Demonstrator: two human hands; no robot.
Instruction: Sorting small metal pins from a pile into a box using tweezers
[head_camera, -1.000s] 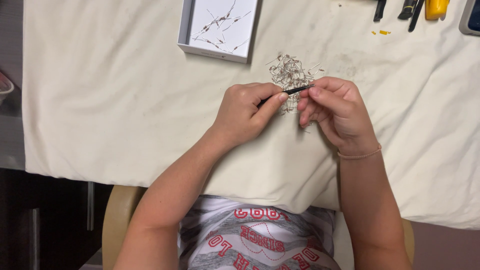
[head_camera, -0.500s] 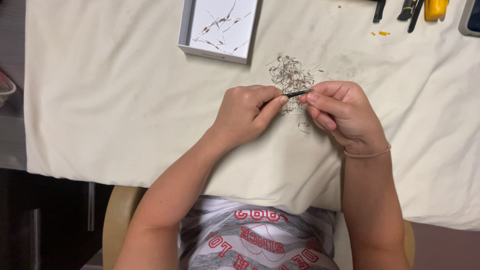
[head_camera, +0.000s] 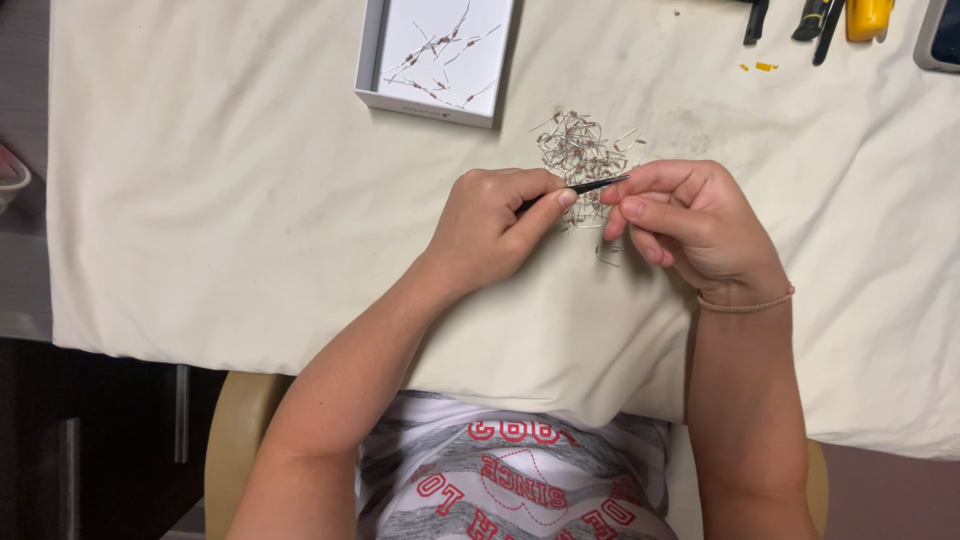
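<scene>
You are sitting at a hobby electronics bench: cloth-covered table (head_camera: 250, 200), heap of wire-legged components (head_camera: 580, 150), hand tools (head_camera: 820, 15) lying nearby.

The tools (head_camera: 815, 15) up top are chopped off by the frame edge. Can't make out what the right hand (head_camera: 690, 225) fingertips are pinching, way too tiny.

The bench (head_camera: 200, 200) offers a wide bare stretch of cloth on the left, from near edge to far edge. A white box (head_camera: 437, 55) blocks the far centre. A pile of wire-legged parts (head_camera: 580, 150) lies just beyond the left hand (head_camera: 495, 225) and right hand (head_camera: 690, 225), which close the centre lane with black tweezers (head_camera: 575, 188) between them. Tools (head_camera: 815, 15) line the far right edge. The right side nearer the body is open cloth.
</scene>
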